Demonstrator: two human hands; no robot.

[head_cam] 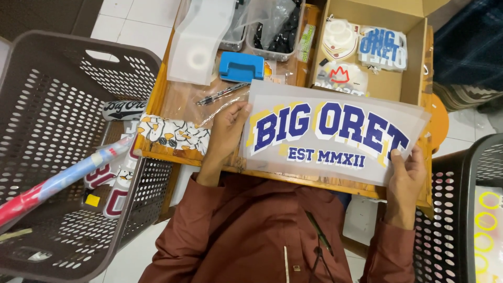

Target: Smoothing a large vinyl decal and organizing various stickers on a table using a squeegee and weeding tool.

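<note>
A translucent sheet (335,131) printed with large blue letters edged in yellow and white is held flat, slightly tilted, over the wooden surface (173,99).

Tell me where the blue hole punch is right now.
In the head view, the blue hole punch lies on the wooden table, upper middle, above the pen and left of the cardboard box.
</note>
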